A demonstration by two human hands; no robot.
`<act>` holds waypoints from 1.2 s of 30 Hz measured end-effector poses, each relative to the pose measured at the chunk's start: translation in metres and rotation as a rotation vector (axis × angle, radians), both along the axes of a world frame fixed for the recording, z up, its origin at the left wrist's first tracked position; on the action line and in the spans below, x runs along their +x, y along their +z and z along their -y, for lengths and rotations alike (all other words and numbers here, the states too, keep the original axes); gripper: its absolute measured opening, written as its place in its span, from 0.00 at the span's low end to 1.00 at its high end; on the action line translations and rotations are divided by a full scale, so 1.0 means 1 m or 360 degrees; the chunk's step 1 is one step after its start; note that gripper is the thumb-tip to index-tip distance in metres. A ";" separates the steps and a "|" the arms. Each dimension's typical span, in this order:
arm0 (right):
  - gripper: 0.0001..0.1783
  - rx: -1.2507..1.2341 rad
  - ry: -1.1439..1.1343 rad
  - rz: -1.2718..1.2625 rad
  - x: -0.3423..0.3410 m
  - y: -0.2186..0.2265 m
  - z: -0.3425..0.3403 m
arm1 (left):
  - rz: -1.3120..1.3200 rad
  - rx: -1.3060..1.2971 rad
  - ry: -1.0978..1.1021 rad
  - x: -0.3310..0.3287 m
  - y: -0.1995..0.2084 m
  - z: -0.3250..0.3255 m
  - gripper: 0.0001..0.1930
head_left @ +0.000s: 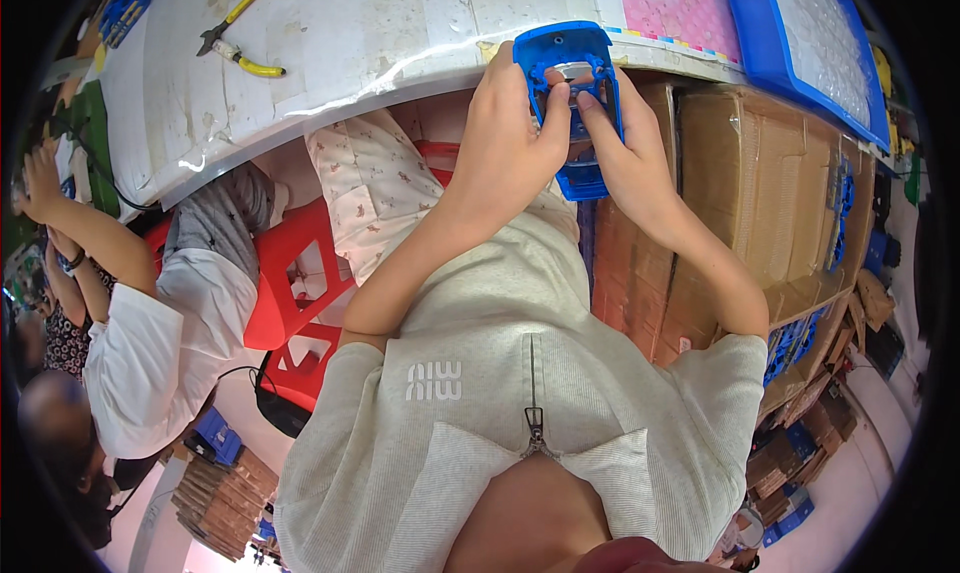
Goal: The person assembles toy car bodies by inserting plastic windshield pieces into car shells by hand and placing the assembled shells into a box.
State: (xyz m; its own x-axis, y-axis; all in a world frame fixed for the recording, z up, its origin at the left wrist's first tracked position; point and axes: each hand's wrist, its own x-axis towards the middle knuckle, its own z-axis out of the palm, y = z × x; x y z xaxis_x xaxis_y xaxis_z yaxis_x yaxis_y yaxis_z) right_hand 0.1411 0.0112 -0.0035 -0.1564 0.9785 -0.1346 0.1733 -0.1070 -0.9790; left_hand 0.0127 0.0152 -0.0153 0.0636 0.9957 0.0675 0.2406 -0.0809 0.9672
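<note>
Between my two hands is a blue plastic housing [566, 41], long and hollow, with a shiny clear or silvery piece in its opening. My left hand [515, 138] grips its left side, the thumb pressing on the piece inside. On the right side my right hand [632, 148] is wrapped round it, its thumb also pressed into the opening. I hold the housing just off the front edge of the white worktable [370, 33]. Most of my fingers are hidden behind it.
Yellow-handled pliers [240, 33] lie on the table at left. A blue tray [810, 53] with bubble wrap stands at the far right. Cardboard boxes [750, 173] holding blue parts are at my right. A red stool [300, 273] and a co-worker in a white shirt [150, 343] are at left.
</note>
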 end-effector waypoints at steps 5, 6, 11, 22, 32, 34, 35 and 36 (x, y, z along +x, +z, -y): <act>0.05 0.0102 0.0012 0.0045 0.000 -0.002 -0.003 | 0.0106 -0.0057 0.0042 0.002 0.002 0.002 0.09; 0.04 0.0165 0.0016 0.0082 0.000 -0.003 -0.003 | 0.0162 -0.0007 0.0075 0.003 0.000 0.002 0.09; 0.05 0.0252 0.0017 0.0139 -0.001 0.001 -0.004 | 0.0070 0.0207 0.0077 0.003 -0.008 0.001 0.10; 0.11 -0.0118 0.0185 -0.0246 0.000 -0.002 -0.005 | 0.0375 0.0158 0.0244 -0.006 -0.010 -0.011 0.10; 0.08 -0.0077 0.0147 -0.0119 0.001 -0.013 -0.010 | 0.0116 0.0405 0.0264 -0.002 -0.012 -0.014 0.11; 0.09 0.0010 0.0086 0.0040 0.004 -0.010 -0.010 | 0.0296 0.0234 0.0254 0.001 -0.014 -0.011 0.12; 0.10 0.0056 0.0062 0.0009 0.002 -0.009 -0.007 | 0.0462 0.0052 0.0248 0.002 -0.014 -0.008 0.13; 0.11 0.0120 0.0007 -0.0004 0.003 -0.013 -0.007 | 0.0529 -0.0037 0.0157 0.005 -0.014 -0.005 0.20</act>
